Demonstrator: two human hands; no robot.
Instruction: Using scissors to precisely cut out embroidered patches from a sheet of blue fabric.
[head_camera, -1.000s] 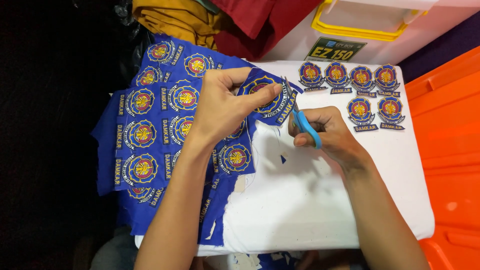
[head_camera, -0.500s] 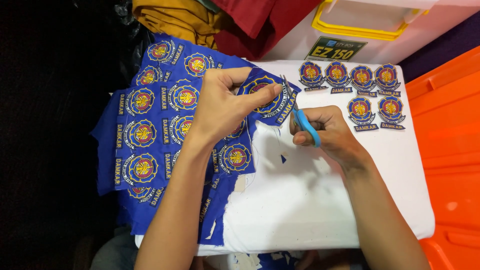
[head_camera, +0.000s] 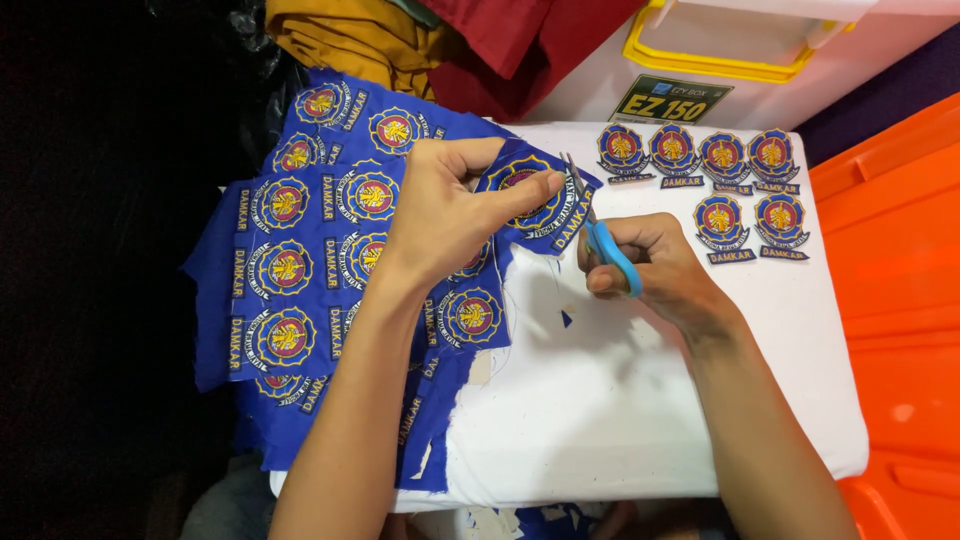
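Note:
My left hand (head_camera: 445, 210) pinches a round embroidered patch (head_camera: 545, 205) at the edge of a blue cloth sheet (head_camera: 320, 270) covered with several like patches. My right hand (head_camera: 650, 265) grips blue-handled scissors (head_camera: 605, 245), whose blades point up along the right edge of that patch. Both hands meet over a white table (head_camera: 620, 400). Several cut-out patches (head_camera: 735, 190), each with a small blue label strip under it, lie in two rows at the table's far right.
A white storage box with a yellow-rimmed lid (head_camera: 760, 60) stands behind the table. An orange plastic surface (head_camera: 900, 290) borders the right side. Mustard (head_camera: 340, 40) and red (head_camera: 510, 40) cloth lie at the back. Small blue and white cloth scraps (head_camera: 566, 318) dot the table.
The held patch has turned slightly in my left hand and the scissors have shifted a little along its edge. The rest is unchanged.

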